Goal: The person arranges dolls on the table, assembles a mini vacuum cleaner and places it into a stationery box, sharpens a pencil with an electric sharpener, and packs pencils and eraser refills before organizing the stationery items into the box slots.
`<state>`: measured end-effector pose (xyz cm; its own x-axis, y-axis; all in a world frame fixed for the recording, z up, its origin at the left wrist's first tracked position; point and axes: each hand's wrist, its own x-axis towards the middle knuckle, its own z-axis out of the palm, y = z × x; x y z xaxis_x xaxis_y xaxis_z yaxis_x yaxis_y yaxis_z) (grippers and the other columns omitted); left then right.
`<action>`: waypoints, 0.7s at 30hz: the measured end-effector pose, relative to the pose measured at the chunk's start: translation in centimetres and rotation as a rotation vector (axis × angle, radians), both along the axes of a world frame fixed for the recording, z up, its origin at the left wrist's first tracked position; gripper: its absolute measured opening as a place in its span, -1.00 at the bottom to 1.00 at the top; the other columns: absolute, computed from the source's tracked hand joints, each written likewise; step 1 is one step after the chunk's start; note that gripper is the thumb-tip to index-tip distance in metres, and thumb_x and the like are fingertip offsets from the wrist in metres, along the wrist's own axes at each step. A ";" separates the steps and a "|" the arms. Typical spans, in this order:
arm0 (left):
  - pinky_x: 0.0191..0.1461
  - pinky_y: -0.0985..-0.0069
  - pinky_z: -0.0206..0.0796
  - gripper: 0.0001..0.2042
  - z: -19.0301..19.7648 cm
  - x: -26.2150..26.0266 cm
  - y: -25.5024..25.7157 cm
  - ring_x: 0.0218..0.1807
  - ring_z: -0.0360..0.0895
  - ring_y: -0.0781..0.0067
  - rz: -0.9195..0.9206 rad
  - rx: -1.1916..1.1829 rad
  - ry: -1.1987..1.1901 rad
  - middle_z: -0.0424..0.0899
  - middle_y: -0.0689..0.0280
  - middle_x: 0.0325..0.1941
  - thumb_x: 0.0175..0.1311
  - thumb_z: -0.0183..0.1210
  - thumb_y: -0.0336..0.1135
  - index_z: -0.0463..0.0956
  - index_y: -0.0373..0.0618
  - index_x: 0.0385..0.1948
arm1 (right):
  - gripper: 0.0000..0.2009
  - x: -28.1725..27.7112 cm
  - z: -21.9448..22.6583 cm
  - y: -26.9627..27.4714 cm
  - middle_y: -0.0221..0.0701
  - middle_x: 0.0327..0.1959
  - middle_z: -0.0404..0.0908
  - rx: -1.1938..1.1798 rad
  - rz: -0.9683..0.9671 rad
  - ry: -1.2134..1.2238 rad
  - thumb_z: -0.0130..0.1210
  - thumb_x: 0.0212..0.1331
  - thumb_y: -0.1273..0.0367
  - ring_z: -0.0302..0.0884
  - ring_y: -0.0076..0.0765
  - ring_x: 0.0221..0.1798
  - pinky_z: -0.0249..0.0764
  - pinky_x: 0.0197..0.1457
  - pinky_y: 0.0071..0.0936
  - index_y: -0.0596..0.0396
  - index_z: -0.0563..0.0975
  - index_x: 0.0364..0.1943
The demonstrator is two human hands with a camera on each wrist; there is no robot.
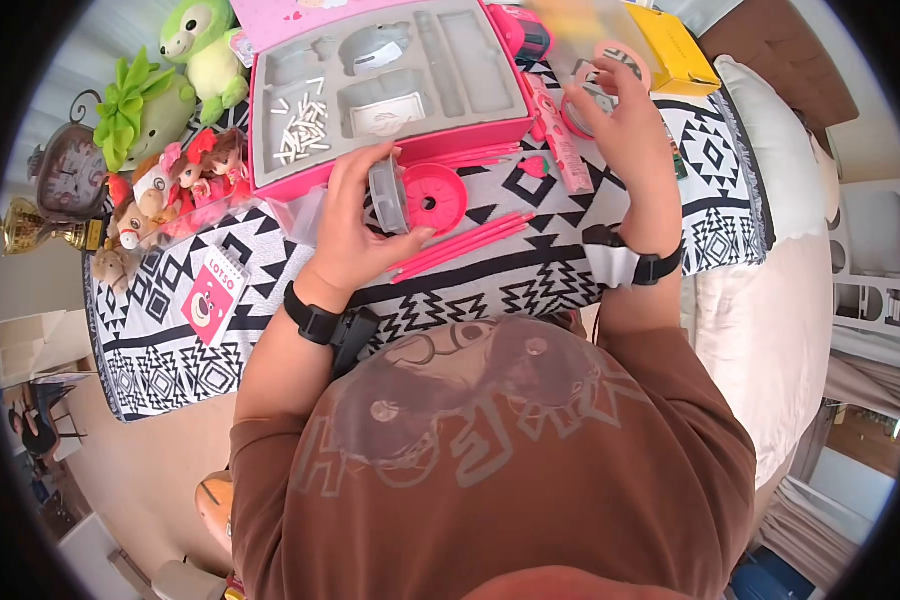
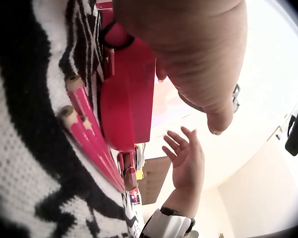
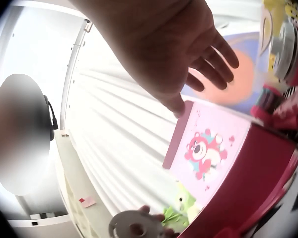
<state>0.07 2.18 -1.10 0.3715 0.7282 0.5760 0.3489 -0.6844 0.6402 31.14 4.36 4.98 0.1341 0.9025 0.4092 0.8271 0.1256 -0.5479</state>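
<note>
My left hand [image 1: 355, 215] grips a grey round piece [image 1: 387, 195] by its edge, between the thumb and the fingers. In the right wrist view this grey disc [image 3: 135, 226] shows a hole in its middle. Right beside it on the cloth sits a pink round shell [image 1: 436, 197] with a dark central hole. Several pink pencils [image 1: 460, 246] lie just in front of the shell. My right hand [image 1: 630, 125] is raised at the back right, overlapping a pink-rimmed round item [image 1: 577, 112] in the head view. Its fingers are spread, with nothing held, in the right wrist view.
A pink box [image 1: 525, 130] with a grey moulded insert holds several small white sticks [image 1: 303, 130]. Dolls [image 1: 200, 175] and plush toys [image 1: 205, 50] stand at the left, near a LOTSO notepad [image 1: 213, 297]. A pink tube [image 1: 560, 140] and a yellow box [image 1: 675, 50] lie at the right.
</note>
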 end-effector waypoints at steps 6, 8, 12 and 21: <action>0.22 0.30 0.28 -0.17 -0.1 0.1 0.2 0.12 0.42 0.12 -0.018 -0.066 -0.036 0.43 0.11 0.08 -0.28 0.50 -0.30 0.32 -0.18 0.19 | -0.29 3.0 -3.0 1.1 0.01 0.00 0.58 -0.224 -0.185 -0.248 0.28 0.04 -0.02 0.55 0.05 0.09 0.47 0.09 -0.22 0.23 0.43 0.15; 0.22 0.30 0.29 -0.18 -0.2 0.0 0.2 0.11 0.43 0.12 -0.018 -0.064 -0.035 0.43 0.11 0.08 -0.27 0.50 -0.30 0.32 -0.19 0.19 | -0.28 3.2 -3.4 1.3 0.06 0.08 0.53 -0.247 -0.207 -0.261 0.28 0.03 -0.01 0.52 0.07 0.14 0.44 0.14 -0.24 0.25 0.41 0.17; 0.21 0.31 0.28 -0.20 -0.6 -0.1 0.3 0.05 0.51 0.21 -0.003 -0.077 -0.033 0.47 0.14 0.11 -0.19 0.43 -0.25 0.28 -0.15 0.23 | -0.29 2.4 -2.5 0.9 0.01 0.03 0.56 -0.192 -0.232 -0.256 0.29 0.02 0.00 0.54 0.07 0.10 0.46 0.11 -0.20 0.25 0.42 0.16; 0.22 0.30 0.26 -0.19 -0.2 0.0 0.4 0.06 0.49 0.19 -0.020 -0.105 -0.028 0.48 0.14 0.09 -0.25 0.42 -0.34 0.29 -0.16 0.22 | -0.36 -1.3 -0.1 7.4 0.02 -0.16 0.63 0.019 -0.005 -0.077 0.20 0.11 -0.03 0.60 0.10 -0.05 0.48 0.02 -0.14 0.29 0.46 0.04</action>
<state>0.12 2.56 -1.25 0.3717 0.7778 0.5068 0.3170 -0.6194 0.7182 29.84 11.81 4.88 0.1056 0.8938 0.4359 0.8674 0.1316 -0.4800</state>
